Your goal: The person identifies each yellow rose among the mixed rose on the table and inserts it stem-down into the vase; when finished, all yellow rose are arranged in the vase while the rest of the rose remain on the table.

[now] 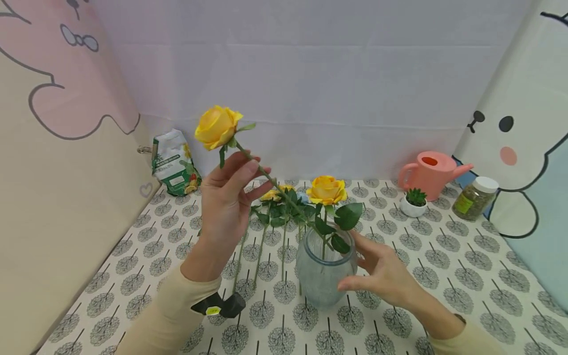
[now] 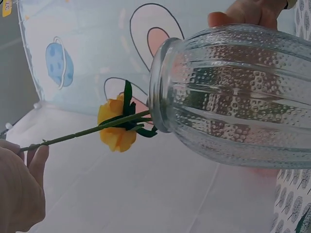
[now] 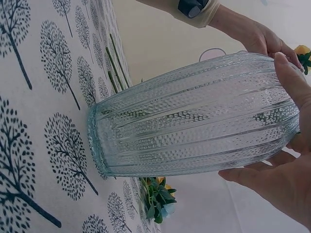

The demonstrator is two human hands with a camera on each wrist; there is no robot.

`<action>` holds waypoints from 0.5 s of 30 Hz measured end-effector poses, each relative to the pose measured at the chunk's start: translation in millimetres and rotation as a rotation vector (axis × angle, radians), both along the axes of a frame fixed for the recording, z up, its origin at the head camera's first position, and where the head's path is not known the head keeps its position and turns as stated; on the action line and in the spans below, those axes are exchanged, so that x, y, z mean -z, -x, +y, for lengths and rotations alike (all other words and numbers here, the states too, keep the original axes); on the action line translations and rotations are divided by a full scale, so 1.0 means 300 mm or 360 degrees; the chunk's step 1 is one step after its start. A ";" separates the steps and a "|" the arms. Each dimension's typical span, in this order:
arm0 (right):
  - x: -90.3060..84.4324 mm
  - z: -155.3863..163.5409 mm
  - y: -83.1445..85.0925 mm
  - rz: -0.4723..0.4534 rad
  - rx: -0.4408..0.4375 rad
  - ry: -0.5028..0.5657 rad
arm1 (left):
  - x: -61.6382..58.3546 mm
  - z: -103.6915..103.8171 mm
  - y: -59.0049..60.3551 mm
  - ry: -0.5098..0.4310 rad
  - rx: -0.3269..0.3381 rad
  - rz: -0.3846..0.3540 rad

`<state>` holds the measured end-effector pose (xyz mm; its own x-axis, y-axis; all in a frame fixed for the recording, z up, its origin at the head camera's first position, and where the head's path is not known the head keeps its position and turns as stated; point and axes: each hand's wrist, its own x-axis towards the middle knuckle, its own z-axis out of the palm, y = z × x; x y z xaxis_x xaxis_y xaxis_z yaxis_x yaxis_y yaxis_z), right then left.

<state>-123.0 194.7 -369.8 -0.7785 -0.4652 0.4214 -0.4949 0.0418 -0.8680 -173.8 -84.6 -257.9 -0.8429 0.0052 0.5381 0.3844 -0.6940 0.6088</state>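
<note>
Altogether, one vase [image 1: 325, 268] holds two yellow roses [image 1: 327, 190].

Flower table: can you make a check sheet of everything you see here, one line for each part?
Surface: table covered by a white cloth printed with grey trees.
Job's things: yellow rose held up on its stem, slanting down to the glass vase; second rose stands in the vase.
Clutter: more roses lying behind the vase; pink watering can; small potted succulent; jar; green and white bag.
Hands: left hand pinches the rose stem; right hand rests on the vase's side, fingers straight.
Cables: nothing seen.
Surroundings: cartoon-printed cloths at both sides, plain pale cloth behind.
</note>
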 end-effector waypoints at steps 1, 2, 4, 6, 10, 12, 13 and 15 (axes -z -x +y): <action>-0.001 -0.001 0.000 -0.0004 -0.0001 -0.0001 | 0.004 0.006 -0.003 0.0019 0.0004 -0.0001; -0.002 -0.001 0.000 -0.0010 0.0000 -0.0003 | 0.008 0.013 -0.006 0.0033 0.0011 -0.0001; -0.003 -0.001 0.000 -0.0021 -0.0004 -0.0003 | 0.019 0.025 -0.012 0.0081 0.0007 -0.0003; -0.003 -0.001 -0.001 -0.0030 -0.0003 -0.0004 | 0.029 0.038 -0.018 0.0128 0.0009 -0.0004; -0.002 0.000 -0.002 -0.0035 -0.0001 -0.0009 | 0.051 0.061 -0.026 0.0218 0.0017 -0.0012; -0.002 0.000 -0.002 -0.0033 0.0004 -0.0012 | 0.061 0.071 -0.027 0.0246 0.0028 -0.0027; -0.002 0.000 -0.002 -0.0029 0.0002 -0.0013 | 0.066 0.075 -0.027 0.0260 0.0026 -0.0042; -0.002 -0.001 -0.001 -0.0025 0.0000 -0.0010 | 0.076 0.084 -0.028 0.0293 0.0024 -0.0077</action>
